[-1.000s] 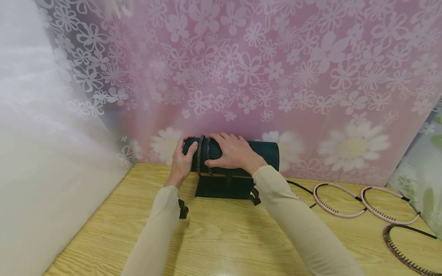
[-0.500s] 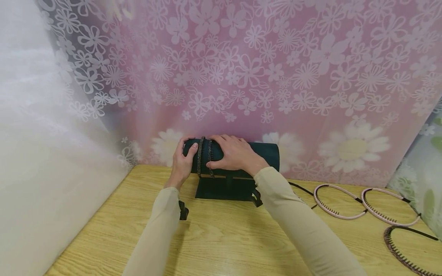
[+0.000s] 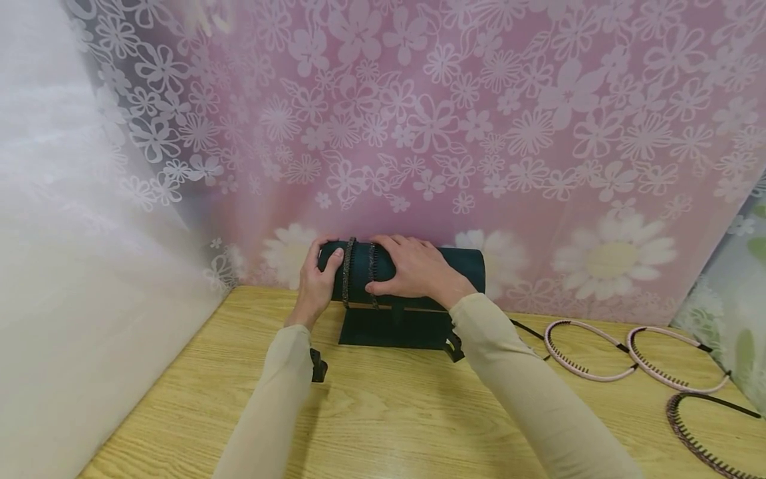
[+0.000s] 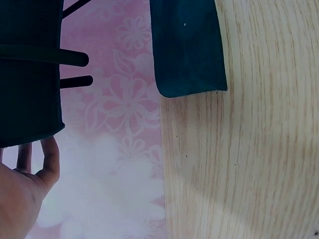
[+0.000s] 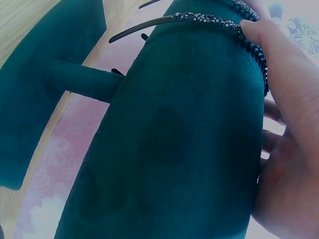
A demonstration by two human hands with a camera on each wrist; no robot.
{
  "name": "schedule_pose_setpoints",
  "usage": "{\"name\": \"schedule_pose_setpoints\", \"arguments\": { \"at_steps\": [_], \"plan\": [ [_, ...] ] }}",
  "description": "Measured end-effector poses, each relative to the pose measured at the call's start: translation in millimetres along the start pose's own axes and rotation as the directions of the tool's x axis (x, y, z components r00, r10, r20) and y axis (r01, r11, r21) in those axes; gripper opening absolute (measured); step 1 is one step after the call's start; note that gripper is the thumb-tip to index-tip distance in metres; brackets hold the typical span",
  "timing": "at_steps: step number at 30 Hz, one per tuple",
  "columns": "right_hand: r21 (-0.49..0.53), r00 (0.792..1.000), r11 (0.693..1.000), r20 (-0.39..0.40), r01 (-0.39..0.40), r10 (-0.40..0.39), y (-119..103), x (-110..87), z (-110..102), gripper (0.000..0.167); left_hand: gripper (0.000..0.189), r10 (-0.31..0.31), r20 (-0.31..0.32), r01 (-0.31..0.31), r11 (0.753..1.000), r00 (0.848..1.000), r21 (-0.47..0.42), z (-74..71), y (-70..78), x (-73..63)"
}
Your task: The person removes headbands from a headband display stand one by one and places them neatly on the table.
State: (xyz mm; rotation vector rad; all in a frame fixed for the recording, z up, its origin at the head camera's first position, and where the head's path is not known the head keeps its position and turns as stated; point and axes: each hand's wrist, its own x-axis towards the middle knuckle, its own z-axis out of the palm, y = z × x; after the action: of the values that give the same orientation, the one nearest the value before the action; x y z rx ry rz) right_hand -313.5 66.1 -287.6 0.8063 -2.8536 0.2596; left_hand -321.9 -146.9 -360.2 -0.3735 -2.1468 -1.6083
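Observation:
A dark green padded roll on a stand (image 3: 467,266) stands near the back of the table, with two dark glittery toothed headbands around it. The left headband (image 3: 346,279) sits close to my left hand (image 3: 316,283), which grips the roll's left end with the thumb in front. My right hand (image 3: 415,269) curls over the roll at the other headband (image 3: 374,266). In the right wrist view, its thumb presses the sparkly band (image 5: 207,18), and other fingertips show behind the roll. Headband tips (image 4: 75,58) stick out past the roll in the left wrist view.
Two pink headbands (image 3: 577,322) lie at the table's right, with a dark toothed headband (image 3: 675,426) nearer the front. Another black band (image 3: 526,328) is partly hidden by my right sleeve. A pink floral curtain (image 3: 419,166) hangs directly behind the stand.
My right hand has moved slightly right along the roll, taking the second headband with it, so the gap between the two bands is wider. My left hand keeps its place.

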Motion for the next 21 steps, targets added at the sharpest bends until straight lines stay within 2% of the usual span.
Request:
{"name": "schedule_pose_setpoints", "arguments": {
  "at_steps": [4,6,21],
  "plan": [
    [-0.002,1.000,1.000,-0.003,-0.001,0.001,1.7,-2.0,-0.5,0.091,0.047,0.005,-0.004,-0.005,1.000,1.000,-0.015,2.2,-22.0,7.7],
    [-0.002,1.000,1.000,-0.005,0.001,-0.001,2.5,-3.1,-0.8,0.091,0.047,0.006,-0.008,-0.007,1.000,1.000,-0.025,2.9,-27.3,8.9],
    [0.004,1.000,1.000,0.014,-0.014,0.014,9.2,-10.1,-4.6,0.093,0.050,0.047,-0.030,-0.047,0.999,0.998,0.004,3.0,-28.7,8.8]
  ]
}}
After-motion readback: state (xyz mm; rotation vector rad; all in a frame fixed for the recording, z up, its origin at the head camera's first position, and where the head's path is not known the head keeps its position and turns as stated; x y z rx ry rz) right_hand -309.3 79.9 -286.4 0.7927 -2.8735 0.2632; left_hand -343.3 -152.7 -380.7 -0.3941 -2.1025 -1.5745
